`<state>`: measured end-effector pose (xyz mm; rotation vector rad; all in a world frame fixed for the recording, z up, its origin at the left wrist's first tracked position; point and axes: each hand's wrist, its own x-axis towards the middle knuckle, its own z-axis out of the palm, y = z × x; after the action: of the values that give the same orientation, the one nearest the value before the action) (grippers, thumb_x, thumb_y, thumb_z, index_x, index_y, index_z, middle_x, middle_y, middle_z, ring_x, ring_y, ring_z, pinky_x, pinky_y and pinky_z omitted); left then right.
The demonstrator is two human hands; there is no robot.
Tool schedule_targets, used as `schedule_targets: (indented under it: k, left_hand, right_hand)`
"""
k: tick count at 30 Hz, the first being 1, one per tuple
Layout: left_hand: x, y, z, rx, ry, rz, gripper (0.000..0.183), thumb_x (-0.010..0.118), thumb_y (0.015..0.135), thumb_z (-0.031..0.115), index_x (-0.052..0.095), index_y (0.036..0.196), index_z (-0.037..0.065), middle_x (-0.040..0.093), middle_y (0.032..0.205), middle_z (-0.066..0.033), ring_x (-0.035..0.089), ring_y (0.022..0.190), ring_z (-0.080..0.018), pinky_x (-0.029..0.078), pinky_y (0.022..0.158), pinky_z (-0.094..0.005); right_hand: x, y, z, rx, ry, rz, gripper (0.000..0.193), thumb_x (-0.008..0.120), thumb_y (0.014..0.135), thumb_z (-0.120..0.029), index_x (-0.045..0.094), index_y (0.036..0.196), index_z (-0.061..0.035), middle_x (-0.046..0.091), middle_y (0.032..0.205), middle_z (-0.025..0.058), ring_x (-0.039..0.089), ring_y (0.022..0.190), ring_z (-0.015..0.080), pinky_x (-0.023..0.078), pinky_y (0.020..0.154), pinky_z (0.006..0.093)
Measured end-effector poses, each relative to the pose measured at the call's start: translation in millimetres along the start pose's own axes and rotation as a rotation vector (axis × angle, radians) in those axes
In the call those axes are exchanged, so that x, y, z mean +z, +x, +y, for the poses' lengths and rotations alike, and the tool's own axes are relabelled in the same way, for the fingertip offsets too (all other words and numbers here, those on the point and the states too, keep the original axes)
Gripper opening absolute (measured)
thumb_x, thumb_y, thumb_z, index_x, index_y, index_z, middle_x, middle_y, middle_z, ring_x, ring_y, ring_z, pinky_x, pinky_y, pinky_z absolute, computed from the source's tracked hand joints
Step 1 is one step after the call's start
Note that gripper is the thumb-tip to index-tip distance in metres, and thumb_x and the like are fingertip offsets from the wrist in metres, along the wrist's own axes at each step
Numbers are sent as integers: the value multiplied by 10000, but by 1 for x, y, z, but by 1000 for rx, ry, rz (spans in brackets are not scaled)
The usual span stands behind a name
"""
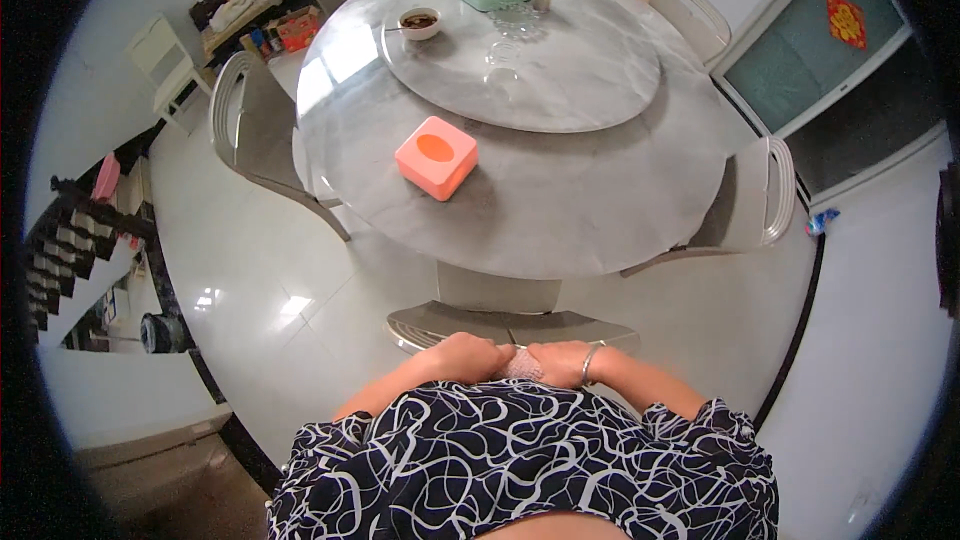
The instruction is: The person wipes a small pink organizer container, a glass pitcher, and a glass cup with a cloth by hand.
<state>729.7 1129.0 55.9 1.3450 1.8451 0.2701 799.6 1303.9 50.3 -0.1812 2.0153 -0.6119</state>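
Both hands, left (468, 355) and right (560, 360), are clenching a pale cloth (523, 366) just beside the chair (500, 325), near the table (560, 210).

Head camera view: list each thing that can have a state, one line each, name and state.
Left hand: closed on pale cloth.
Right hand: closed on the same cloth.
Pink box: flat on table, oval top opening.
Bowl: upright, dark contents.
Near chair: pushed in.

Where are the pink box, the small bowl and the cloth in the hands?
pink box (436, 156), head view, its top face.
small bowl (419, 22), head view, its rim.
cloth (524, 367), head view, the bit showing between both hands.
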Motion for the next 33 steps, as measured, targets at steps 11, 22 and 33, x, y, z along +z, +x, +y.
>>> schedule_targets:
  k: [11, 22, 33]
  left_hand:
    - [5, 5, -12, 160, -5, 9, 271, 471, 783, 177, 470, 1012, 33, 565, 969, -151, 552, 905, -311, 437, 738, -408]
    - [-71, -5, -70, 340, -311, 32, 450, 640, 740, 265, 506, 1120, 65, 558, 1056, -128, 537, 950, -218, 429, 816, -324]
    - [-132, 100, -296, -466, -297, 1399, 432, 640, 635, 278, 569, 928, -32, 602, 856, -179, 580, 824, -292, 466, 688, -360]
  right_hand:
    - [18, -15, 8, -86, -139, 268, 504, 566, 721, -356, 450, 1102, -46, 566, 960, 155, 541, 893, 323, 426, 754, 415]
    - [53, -23, -20, -175, -113, 886, 392, 565, 671, -174, 529, 1059, -122, 562, 923, 57, 534, 879, 239, 408, 758, 361]
    - [84, -46, -52, -251, 996, 1403, 370, 480, 825, -24, 441, 1192, -47, 542, 1101, 57, 533, 901, 113, 487, 649, 229]
